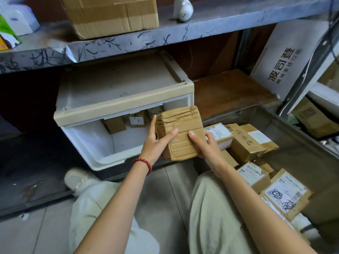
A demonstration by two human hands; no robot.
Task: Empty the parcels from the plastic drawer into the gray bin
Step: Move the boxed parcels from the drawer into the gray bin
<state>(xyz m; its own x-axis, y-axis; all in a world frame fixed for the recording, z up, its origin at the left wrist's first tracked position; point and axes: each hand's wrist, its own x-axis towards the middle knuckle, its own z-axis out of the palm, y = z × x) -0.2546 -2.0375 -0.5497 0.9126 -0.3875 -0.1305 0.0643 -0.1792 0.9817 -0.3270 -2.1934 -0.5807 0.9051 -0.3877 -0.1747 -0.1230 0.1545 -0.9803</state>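
the parcel [180, 132] is sitting mid-frame, lifted between the drawer [91, 140] at centre left and the bin [302, 147] at right, and its wrinkled, taped cardboard is looking soft. the risk, as i am judging it: it is being held mostly by its near, lower end, so the far end could be tipping forward and sliding out over the gap between drawer and bin, landing on the floor [165, 189] instead. letting go too early could also be knocking the stacked parcels [245, 142] lying in the bin. the left hand [154, 145] is gripping the parcel's left side, thumb lying on the top face and index finger stretching up along the left edge. the right hand [207, 149] is gripping the lower right corner, thumb on top just beside the left thumb, fingers [210, 137] curling round the right edge. both hands are clamping it, neither spread wide. a few boxes [117, 124] are waiting at the back of the drawer.
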